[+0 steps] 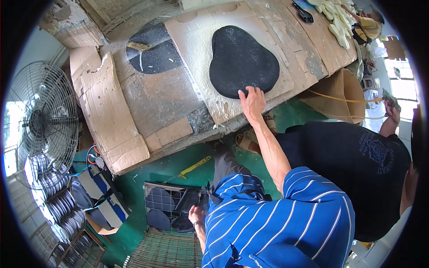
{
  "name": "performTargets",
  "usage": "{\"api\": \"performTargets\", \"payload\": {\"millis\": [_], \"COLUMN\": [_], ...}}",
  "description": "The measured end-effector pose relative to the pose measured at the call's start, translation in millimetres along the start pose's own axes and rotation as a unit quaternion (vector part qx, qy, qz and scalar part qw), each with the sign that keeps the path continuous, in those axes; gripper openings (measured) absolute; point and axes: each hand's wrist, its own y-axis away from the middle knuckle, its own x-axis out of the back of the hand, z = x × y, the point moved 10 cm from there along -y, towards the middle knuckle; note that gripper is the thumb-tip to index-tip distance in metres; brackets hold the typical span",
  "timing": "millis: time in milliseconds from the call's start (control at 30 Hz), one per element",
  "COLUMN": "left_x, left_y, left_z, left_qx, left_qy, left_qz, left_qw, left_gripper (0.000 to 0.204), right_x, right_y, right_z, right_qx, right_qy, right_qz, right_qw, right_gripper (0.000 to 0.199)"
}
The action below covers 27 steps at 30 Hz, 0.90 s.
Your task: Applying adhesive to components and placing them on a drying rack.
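Directly below the camera, a person's blue polo shirt with white stripes (272,214) fills the lower middle of the view. Close by, the left hand (195,215), with a dark band at its wrist, hangs low at a wire-mesh rack (161,245). Its fingers are curled inward; whether they hold anything cannot be told. Dark round pads (157,219) sit in the rack, and a bulky black piece (187,202) is just beside the hand.

The right arm stretches forward to a workbench (147,96). There the right hand (253,100) has its fingers bunched narrowly together, touching the near edge of a black pad (243,62); whether they pinch it is unclear. The pad, shaped like a rounded pear, lies flat with its narrower end away from the person, on a cardboard sheet (203,78) crusted with cream-coloured residue. To the left is a dark disc (163,53) marked with pale streaks.

At the right stands a co-worker in a black T-shirt (330,174); a yellow hose (344,98) runs toward their raised hand. A large caged fan (42,125) stands at the left. Farthest off, pale yellow pieces (337,22) are heaped at the bench's right end.
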Motion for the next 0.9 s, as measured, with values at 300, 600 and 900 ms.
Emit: {"api": "performTargets", "payload": {"millis": [300,600,900], "left_x": [-96,-392,-428], "left_y": [8,141,223], "left_z": [132,335,451], "left_qx": [-0.120,-0.205,-0.143], "left_qy": [0.011,0.009,0.420], "left_qz": [-0.024,-0.394,-0.503], "left_qw": [0.992,0.896,0.742], "left_gripper": [0.033,0.043,0.065], "right_x": [-20,-21,81], "right_y": [-73,-225,-29], "right_z": [11,-219,-430], "right_qx": [-0.003,0.264,0.475], "right_qy": [0.102,0.182,0.026], "right_qz": [-0.210,-0.259,-0.241], "right_qw": [0.972,0.911,0.846], "right_gripper": [0.022,0.024,0.026]}}
